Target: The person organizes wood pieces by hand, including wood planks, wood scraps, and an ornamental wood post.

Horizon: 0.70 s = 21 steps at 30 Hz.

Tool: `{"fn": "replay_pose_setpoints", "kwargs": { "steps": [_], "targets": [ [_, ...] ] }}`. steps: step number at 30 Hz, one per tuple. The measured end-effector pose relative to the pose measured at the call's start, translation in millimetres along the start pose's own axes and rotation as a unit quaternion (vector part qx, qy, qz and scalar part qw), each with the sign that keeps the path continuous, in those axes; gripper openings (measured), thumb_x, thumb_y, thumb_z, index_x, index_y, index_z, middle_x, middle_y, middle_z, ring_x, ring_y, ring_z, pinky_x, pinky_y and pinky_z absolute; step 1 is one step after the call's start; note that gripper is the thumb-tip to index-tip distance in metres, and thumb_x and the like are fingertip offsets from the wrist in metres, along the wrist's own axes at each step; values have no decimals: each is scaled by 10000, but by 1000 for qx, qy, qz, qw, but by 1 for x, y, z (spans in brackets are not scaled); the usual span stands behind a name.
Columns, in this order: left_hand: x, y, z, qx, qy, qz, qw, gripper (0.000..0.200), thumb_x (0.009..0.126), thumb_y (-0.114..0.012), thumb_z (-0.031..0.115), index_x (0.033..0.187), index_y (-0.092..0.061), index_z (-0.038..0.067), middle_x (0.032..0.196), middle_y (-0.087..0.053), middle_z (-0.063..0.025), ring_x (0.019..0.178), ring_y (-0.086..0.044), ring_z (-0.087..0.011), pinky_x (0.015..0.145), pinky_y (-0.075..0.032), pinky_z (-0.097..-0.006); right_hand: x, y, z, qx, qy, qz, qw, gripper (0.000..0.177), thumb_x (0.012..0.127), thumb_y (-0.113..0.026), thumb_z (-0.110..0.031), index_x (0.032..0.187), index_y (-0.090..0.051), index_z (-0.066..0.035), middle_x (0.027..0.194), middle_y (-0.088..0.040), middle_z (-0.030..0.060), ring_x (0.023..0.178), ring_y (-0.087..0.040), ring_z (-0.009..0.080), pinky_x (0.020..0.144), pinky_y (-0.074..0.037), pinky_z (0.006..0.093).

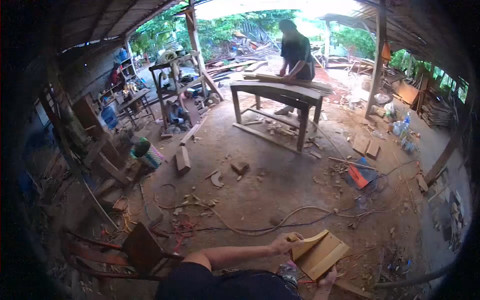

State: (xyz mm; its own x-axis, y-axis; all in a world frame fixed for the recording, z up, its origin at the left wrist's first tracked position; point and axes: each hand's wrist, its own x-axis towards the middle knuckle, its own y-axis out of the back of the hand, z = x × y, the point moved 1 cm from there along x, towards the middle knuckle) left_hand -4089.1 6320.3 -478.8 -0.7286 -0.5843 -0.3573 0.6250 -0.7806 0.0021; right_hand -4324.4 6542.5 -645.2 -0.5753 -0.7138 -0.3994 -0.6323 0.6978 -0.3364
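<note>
A small yellowish wooden piece [324, 256], made of flat boards with one curved edge, is held low in front of my body. My left hand [283, 243] reaches across from the left, its fingers closed on the upper left end of the curved edge. At the lower right corner, my right hand [328, 278] grips the same piece from below. Most of the right hand's fingers are hidden behind the wood. The piece is tilted, with its broad inner face turned up toward me.
A person [296, 52] stands behind a wooden workbench [280, 90] with boards on it. A wooden chair [142, 247] is at lower left. Cables [260, 231] and wood scraps [240, 167] lie on the dirt floor. A woven basket [150, 154] and roof posts stand around.
</note>
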Motion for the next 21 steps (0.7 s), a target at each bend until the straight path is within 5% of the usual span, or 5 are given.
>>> {"fn": "replay_pose_setpoints", "kwargs": {
  "steps": [12,17,18,19,21],
  "targets": [
    [270,-143,156,77,2,-100,992,404,852,-649,363,1136,-580,84,1002,-609,-44,901,-549,-118,773,-457,-280,255,43,-188,209,49,5,977,382,945,-457,-225,1219,-491,39,1194,-546,158,1063,-546,269,906,-437,357],
    [425,-195,151,101,-85,-239,962,418,834,-680,207,1216,-544,105,1005,-618,-32,877,-559,-110,770,-462,-279,262,134,-221,307,77,155,936,383,945,-453,-226,1213,-495,46,1205,-542,167,1081,-540,279,921,-430,364],
    [461,-207,137,68,-87,-283,953,466,829,-683,170,1258,-512,107,1008,-620,-33,869,-562,-101,766,-465,-275,257,152,-230,-84,257,214,939,419,938,-460,-252,1227,-482,51,1196,-545,177,1087,-537,299,932,-422,381],
    [454,-228,230,78,-13,-285,955,537,840,-667,134,1326,-439,121,1003,-614,-48,843,-570,-96,753,-471,-265,262,152,-269,-481,338,219,778,455,931,-466,-278,1241,-469,56,1186,-548,188,1092,-534,319,944,-415,397],
    [514,-250,261,86,30,-376,922,587,847,-667,156,1356,-382,85,1111,-590,-110,1006,-583,-185,872,-465,-328,314,188,-270,-66,243,252,934,425,927,-501,-284,1232,-492,12,1163,-570,157,1060,-554,299,919,-438,391]
  ]
}}
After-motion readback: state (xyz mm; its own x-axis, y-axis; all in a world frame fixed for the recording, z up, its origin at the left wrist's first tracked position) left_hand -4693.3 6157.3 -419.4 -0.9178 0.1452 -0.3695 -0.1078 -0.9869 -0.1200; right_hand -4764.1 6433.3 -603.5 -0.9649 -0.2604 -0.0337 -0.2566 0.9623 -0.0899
